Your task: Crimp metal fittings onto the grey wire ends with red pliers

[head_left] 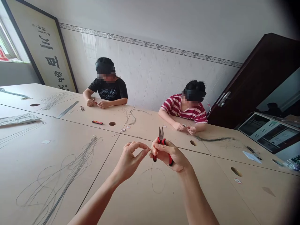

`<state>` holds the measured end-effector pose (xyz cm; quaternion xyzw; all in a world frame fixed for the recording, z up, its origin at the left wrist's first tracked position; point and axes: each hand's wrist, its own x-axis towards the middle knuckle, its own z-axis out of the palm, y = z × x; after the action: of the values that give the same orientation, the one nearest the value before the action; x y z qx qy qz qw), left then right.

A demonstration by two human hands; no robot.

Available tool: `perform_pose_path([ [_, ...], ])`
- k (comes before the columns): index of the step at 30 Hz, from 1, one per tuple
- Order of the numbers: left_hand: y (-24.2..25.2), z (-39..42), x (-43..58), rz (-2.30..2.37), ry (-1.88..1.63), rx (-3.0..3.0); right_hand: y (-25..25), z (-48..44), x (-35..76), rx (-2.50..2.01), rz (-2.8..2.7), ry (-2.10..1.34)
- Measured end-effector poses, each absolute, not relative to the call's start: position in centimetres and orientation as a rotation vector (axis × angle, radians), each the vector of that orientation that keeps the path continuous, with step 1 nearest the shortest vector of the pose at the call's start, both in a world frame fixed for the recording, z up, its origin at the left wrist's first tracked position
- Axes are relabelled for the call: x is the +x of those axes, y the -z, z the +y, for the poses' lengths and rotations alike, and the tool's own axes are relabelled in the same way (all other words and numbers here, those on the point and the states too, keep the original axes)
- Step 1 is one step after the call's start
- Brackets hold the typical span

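Note:
My right hand [169,154] is closed around red-handled pliers [161,142], whose dark jaws point up and away from me. My left hand [131,159] is pinched, thumb against forefinger, right beside the right hand. A thin grey wire [153,179] hangs in a loop below both hands, just above the table; it seems to run up to the pinched fingers. Both hands hover over the beige table [131,203].
A bundle of long thin wires [70,172] lies to my left. Two people sit across the table working on small parts. More wire bundles [214,139], a metal ruler [67,109], a red-black tool [97,122] and round cable holes dot the tabletop. A dark cabinet stands at right.

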<state>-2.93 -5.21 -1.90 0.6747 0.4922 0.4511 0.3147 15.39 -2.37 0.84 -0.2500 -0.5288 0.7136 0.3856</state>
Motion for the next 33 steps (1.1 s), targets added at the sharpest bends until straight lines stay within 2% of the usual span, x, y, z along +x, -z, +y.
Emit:
perform_pose_path([
  [7,0.2,-6.2,-5.0,1.341,-1.122,1.792,0.6,-3.1,15.3,-0.811,-1.403,-1.667],
  [12,-0.5,-6.9,-5.8,1.443,-1.046,1.822,0.7,-3.9,15.4,-1.066,-1.462,-1.277],
  [16,-0.7,-7.1,-5.9,1.438,-1.010,1.838,0.2,-4.6,14.8,-1.073,-1.524,-1.065],
  [33,-0.5,-7.3,-5.3,1.380,-1.121,2.178,-0.1,-5.9,11.8,-1.012,-1.704,-0.957],
])
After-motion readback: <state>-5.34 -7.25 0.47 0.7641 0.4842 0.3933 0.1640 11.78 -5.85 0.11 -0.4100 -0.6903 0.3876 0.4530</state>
